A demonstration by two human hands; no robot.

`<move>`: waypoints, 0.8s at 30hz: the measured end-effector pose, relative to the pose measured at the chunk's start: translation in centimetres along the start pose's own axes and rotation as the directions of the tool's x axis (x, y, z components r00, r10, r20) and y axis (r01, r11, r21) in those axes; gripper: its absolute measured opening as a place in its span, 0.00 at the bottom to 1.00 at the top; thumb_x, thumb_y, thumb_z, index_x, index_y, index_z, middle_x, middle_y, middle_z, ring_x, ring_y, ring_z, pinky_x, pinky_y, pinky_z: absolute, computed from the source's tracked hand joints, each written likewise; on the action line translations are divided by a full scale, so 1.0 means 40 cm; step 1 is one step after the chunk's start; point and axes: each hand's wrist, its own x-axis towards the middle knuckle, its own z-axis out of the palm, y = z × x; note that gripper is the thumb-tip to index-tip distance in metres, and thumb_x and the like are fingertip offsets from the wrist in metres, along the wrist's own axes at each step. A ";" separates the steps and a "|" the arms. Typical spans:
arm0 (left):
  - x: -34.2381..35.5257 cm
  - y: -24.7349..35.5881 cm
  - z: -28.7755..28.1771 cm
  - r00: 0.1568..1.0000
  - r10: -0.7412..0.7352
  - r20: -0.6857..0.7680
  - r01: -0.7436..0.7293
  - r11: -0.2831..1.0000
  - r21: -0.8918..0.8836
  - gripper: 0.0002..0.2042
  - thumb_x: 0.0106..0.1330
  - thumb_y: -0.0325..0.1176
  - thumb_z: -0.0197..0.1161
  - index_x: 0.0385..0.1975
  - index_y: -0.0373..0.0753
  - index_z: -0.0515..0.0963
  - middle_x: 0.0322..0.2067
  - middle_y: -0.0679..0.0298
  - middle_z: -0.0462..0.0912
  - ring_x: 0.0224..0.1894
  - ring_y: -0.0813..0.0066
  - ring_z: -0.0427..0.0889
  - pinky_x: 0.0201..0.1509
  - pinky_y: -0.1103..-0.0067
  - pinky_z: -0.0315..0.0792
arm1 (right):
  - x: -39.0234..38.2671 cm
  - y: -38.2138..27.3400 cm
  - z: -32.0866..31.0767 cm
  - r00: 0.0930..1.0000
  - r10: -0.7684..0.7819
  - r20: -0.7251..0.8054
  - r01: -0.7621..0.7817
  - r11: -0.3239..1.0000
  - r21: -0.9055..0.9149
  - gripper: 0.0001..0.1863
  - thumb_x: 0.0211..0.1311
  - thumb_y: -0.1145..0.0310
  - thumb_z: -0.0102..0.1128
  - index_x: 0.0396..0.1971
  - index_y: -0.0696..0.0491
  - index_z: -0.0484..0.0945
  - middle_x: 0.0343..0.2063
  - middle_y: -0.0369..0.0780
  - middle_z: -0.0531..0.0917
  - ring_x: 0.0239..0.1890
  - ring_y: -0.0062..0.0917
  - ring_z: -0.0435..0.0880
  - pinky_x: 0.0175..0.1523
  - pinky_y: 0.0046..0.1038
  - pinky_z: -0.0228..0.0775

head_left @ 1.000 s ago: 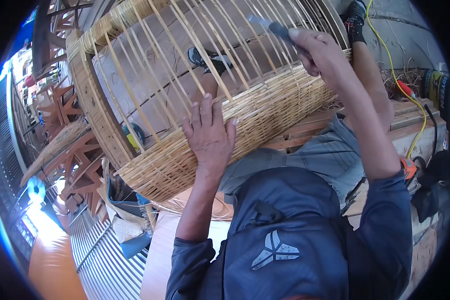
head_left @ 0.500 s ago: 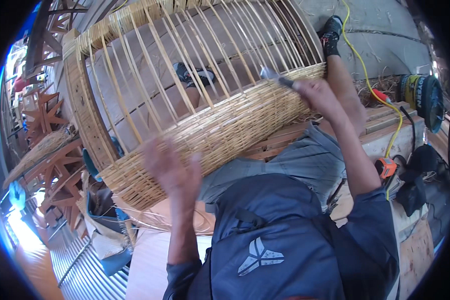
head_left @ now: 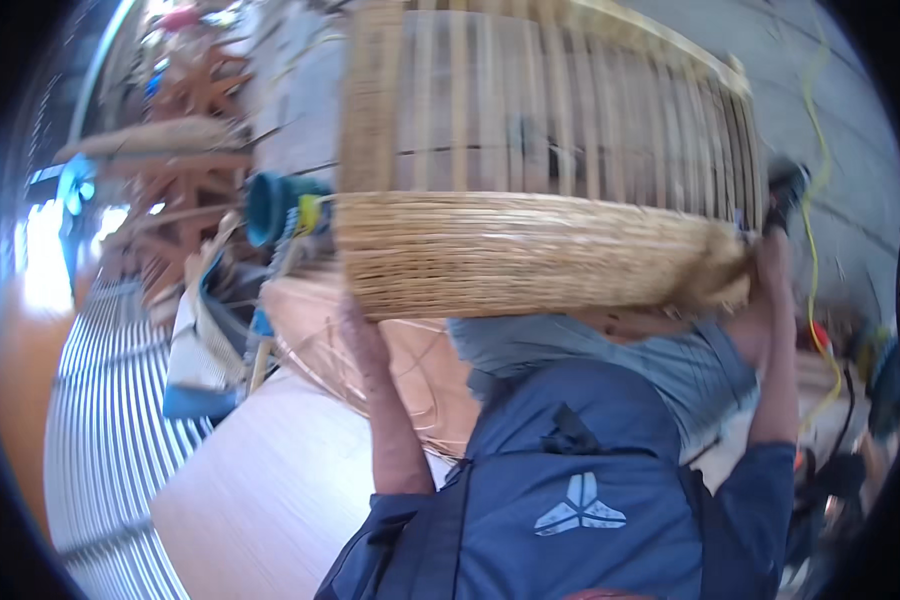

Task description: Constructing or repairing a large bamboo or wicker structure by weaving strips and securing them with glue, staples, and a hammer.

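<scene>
A rattan piece [head_left: 530,255] on a wooden frame [head_left: 365,105] is raised across my legs, blurred by motion, with a dense woven band along its lower part and open upright canes above. My left hand [head_left: 363,335] grips its lower left end, fingers mostly hidden behind the weave. My right hand [head_left: 768,262] is closed at the right end of the band, against the piece. Whether the knife-like tool is still in that hand, I cannot make out.
Wooden star shapes [head_left: 180,245], a teal container [head_left: 265,208] and a blue-and-beige bag [head_left: 195,350] lie at left, beside corrugated metal [head_left: 120,420]. A pale board [head_left: 230,490] lies lower left. A yellow cord [head_left: 818,300] runs down the right side, near my foot [head_left: 788,185].
The piece has been lifted and swung from a slant to nearly level, shifting right. My left hand moved from atop the weave to its lower left end; my right hand moved to its right end.
</scene>
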 end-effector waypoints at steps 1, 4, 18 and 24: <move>0.012 0.064 -0.010 0.930 -0.358 0.086 0.331 0.711 -0.621 0.18 0.69 0.39 0.48 0.49 0.31 0.71 0.44 0.60 0.76 0.45 0.68 0.74 0.53 0.73 0.67 | -0.110 -0.158 -0.039 0.899 -0.359 -0.251 0.372 0.928 0.007 0.20 0.55 0.60 0.60 0.35 0.64 0.71 0.26 0.48 0.77 0.29 0.39 0.76 0.35 0.34 0.68; 0.042 0.063 -0.058 0.858 -0.441 0.263 0.477 0.493 -0.728 0.26 0.70 0.50 0.38 0.49 0.32 0.72 0.42 0.61 0.77 0.44 0.72 0.74 0.52 0.77 0.65 | -0.074 -0.002 -0.009 0.998 -0.061 0.033 0.048 0.948 0.314 0.17 0.58 0.57 0.57 0.29 0.58 0.74 0.14 0.38 0.71 0.15 0.26 0.70 0.20 0.27 0.60; 0.287 0.068 -0.219 0.873 0.347 -0.344 -0.178 0.881 0.438 0.12 0.64 0.26 0.43 0.41 0.30 0.72 0.38 0.44 0.76 0.38 0.56 0.74 0.42 0.65 0.68 | -0.138 0.055 -0.045 0.906 0.418 0.073 0.007 -0.185 0.983 0.17 0.67 0.54 0.45 0.37 0.54 0.72 0.11 0.30 0.63 0.11 0.16 0.59 0.16 0.21 0.52; 0.746 0.585 -0.457 0.992 0.027 -0.121 -0.071 0.924 -0.376 0.35 0.67 0.60 0.33 0.53 0.31 0.70 0.48 0.52 0.75 0.52 0.64 0.71 0.58 0.74 0.60 | -0.345 0.174 -0.128 0.827 0.555 -0.088 0.188 -0.125 0.974 0.21 0.67 0.49 0.44 0.24 0.52 0.68 0.10 0.31 0.61 0.10 0.18 0.60 0.17 0.22 0.52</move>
